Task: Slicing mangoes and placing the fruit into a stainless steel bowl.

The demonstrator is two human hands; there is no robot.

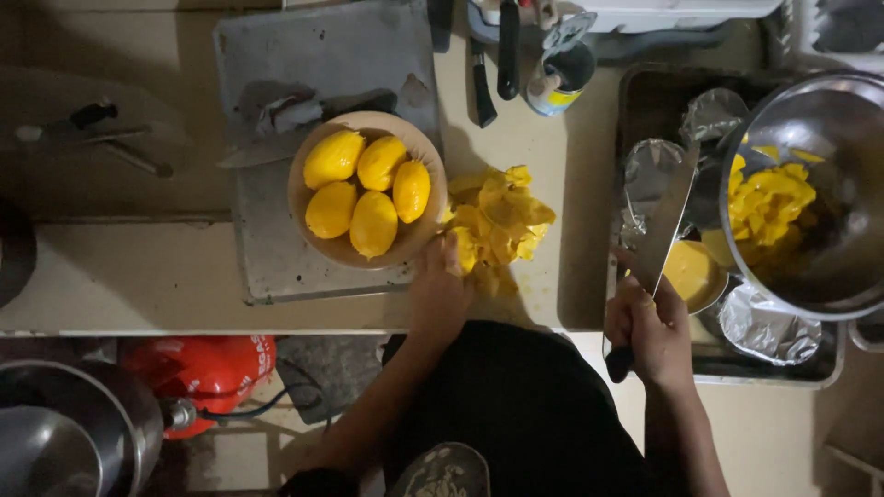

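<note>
1. The right hand [652, 331] is closed round the dark handle of a large knife [665, 221], its broad blade slanting up and away from the person, over the left edge of a metal tray [645, 92].
2. The left hand [440, 293] rests on the table [110, 276] with its fingers bent down onto a heap of yellow peels [502, 216]; from here I cannot tell whether it grips any of them or only presses on them.
3. The peels lie on the bare table just to the right of a shallow tan bowl [425, 161], touching or nearly touching its rim.
4. That bowl holds five peeled yellow fruits [366, 189], packed side by side, and sits on a grey cutting board [322, 55].
5. A second knife [267, 147] lies on the board behind the bowl, partly under a scrap of something pale.
6. On the tray, beside the knife blade, there is crumpled foil [769, 327] and a small dish [692, 274] with a yellow piece in it, just next to the right hand.
7. A big steel bowl [829, 276] stands on the right of the tray with cut yellow fruit pieces [769, 198] inside.
8. Below the table edge a red gas cylinder [207, 368] stands on the floor, next to a steel pot [64, 433].
</note>
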